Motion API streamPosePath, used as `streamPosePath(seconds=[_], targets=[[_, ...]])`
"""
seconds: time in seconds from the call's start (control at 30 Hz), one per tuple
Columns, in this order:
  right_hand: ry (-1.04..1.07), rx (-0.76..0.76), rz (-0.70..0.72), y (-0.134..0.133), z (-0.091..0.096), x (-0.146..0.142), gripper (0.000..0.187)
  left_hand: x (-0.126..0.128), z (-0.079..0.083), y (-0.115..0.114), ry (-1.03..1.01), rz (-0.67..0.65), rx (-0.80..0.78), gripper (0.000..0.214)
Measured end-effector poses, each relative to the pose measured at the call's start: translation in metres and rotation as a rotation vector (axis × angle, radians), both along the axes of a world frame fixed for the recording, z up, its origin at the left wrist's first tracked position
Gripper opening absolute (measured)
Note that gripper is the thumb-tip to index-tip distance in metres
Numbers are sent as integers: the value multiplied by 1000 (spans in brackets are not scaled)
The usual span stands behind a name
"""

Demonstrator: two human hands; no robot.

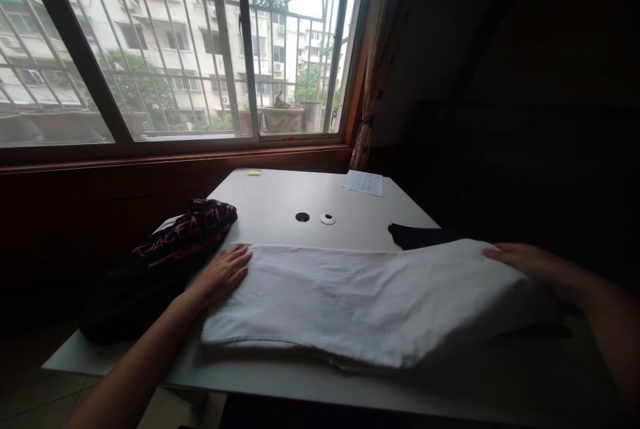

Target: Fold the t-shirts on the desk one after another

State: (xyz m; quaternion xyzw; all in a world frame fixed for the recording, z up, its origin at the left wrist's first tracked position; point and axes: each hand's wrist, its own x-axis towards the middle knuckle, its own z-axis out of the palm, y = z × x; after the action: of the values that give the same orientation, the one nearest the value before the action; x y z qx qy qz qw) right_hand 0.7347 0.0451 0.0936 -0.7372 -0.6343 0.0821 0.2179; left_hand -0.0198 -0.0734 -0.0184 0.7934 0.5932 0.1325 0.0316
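Observation:
A white folded garment (340, 295) lies lengthwise across the near part of the white table (270, 205); its exact kind cannot be made out. My left hand (225, 269) rests flat on its left end, fingers stretched out. At the right end, my right hand (530, 262) pinches the far corner between thumb and fingers, and that end is lifted off the tabletop. Left of my left hand sits a bunched black garment (170, 262) with pink lettering. Behind the white cloth's right part, a dark cloth (420, 235) is partly hidden.
Toward the table's back are a yellow sticky note (254, 173) and some paper sheets (364, 183). A round cable hole (303, 217) has its white cover (327, 219) beside it. A barred window (200, 49) and a tied curtain (370, 95) stand behind the table.

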Motion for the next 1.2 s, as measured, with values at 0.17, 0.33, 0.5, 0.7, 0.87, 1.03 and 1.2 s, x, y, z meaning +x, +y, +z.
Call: streamPosePath(seconds=[0.17,0.33,0.5,0.7,0.87,1.03,1.2], targets=[[366,-282,243,13,85,-109,53,3,-2,4,-82,9,19,51],[446,-337,710,-16,142,-278,74,-4,-3,1,-146,82,12,55],[652,-540,1073,-70,147,-382,75,-7,-4,-1,-129,99,32,54],[346,-215,815,-71,58,-363,45,-6,-2,-2,-109,103,40,53],[-54,-247,733,-87,-53,-330,61,-5,-2,-3,-82,116,44,53],[-200,-140,720,-103,-100,-304,65,0,-6,-3,-55,127,50,54],[-228,-146,654,-74,-100,-280,65,14,-10,2,-33,120,70,54]])
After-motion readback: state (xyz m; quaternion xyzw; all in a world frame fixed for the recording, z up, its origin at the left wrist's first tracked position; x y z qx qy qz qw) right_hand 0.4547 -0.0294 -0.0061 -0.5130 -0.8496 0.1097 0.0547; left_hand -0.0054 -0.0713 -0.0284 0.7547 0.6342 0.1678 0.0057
